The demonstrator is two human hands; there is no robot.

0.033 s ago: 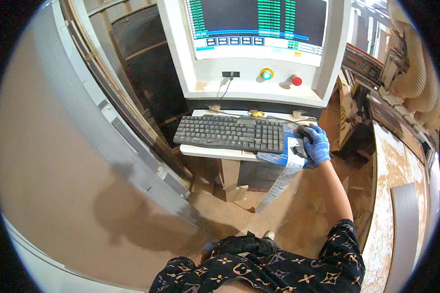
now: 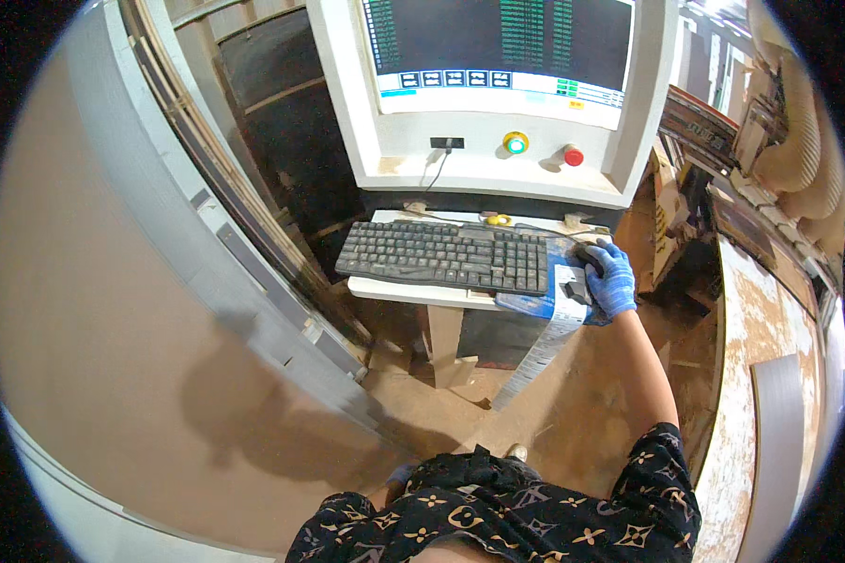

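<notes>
White-painted metal forms the console (image 2: 498,169), the largest thing facing the person, and its dark screen (image 2: 498,38) shows rows of green entries above a line of small labelled boxes. Below it juts a white shelf (image 2: 413,292), bearing a black keyboard (image 2: 446,255) whose long axis runs left to right, dipping slightly toward the right. A blue sheet (image 2: 526,302) lies at the shelf's right end, and a pale printed strip (image 2: 540,352) hangs over the front edge.

The right hand (image 2: 612,280), in a blue knitted glove, is curled over the dark mouse (image 2: 587,255), which sits beneath its fingers, just beyond the keyboard's right end. Most of the mouse is covered, so its long axis cannot be made out. The right hand is plainly the nearer one; the left hand (image 2: 402,473) shows only as a sliver of blue beside the patterned shirt (image 2: 507,511), well apart from the shelf, and whether its fingers are spread or closed cannot be told.

Writing appears on the screen and in fine lines down the strip, too small to read with certainty. Smallest are the red button (image 2: 574,155) and lit green button (image 2: 515,144).
</notes>
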